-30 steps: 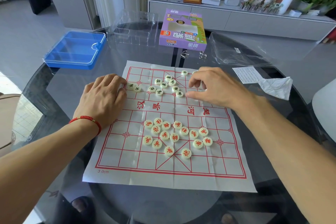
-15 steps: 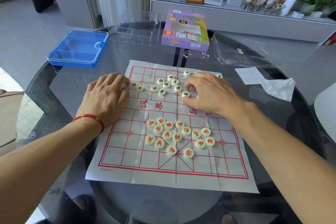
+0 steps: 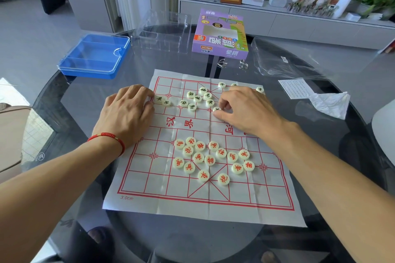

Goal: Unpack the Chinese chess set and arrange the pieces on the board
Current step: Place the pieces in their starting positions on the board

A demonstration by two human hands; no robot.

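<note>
Creased paper board [image 3: 245, 198], round cream discs [image 3: 210, 160], hands [image 3: 248, 109] pinching one

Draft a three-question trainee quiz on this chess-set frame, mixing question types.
1. True or false: the red-lettered pieces are already spread along the board's near edge row.
2. Which hand pinches a dark-lettered piece? A) left hand B) right hand
3. Fill in: the purple box stands between the clear tray and the ____ bag.

Key: 1 false, they sit clustered; 2 B; 3 plastic.
</note>
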